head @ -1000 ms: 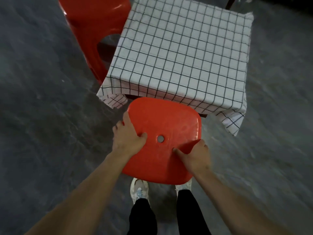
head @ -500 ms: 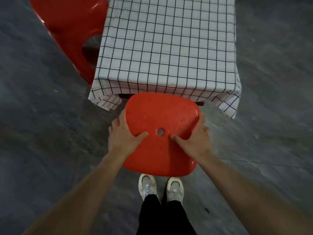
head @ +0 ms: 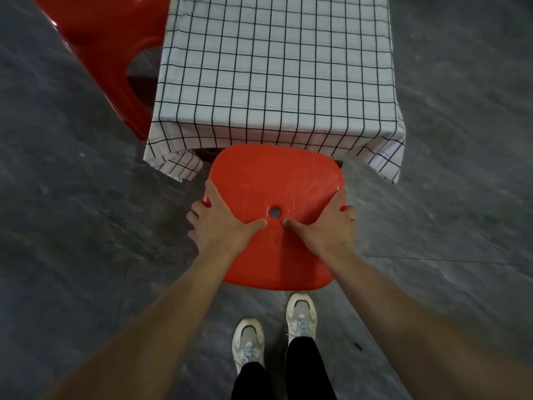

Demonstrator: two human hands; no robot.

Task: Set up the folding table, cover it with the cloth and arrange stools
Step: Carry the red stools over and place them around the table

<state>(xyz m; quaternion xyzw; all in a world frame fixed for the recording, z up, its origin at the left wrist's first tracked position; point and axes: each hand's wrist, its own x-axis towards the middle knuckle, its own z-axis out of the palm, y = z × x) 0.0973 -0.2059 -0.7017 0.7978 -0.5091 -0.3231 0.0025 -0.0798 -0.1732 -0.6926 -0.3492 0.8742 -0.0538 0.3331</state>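
One upright stool (head: 277,180), far edge at the cloth (head: 274,67) — left hand (head: 223,226), right hand (head: 327,226) gripping its sides.

We read no text, label, brand, number or sign in this view. The cloth (head: 277,67) at twelve o'clock carries only a plain grid of dark lines on white. The stool (head: 277,180) at the centre shows smooth red plastic with no marking we can make out. The shoes (head: 301,316) at six o'clock have pale blue details that are too small and blurred for us to read as a brand.
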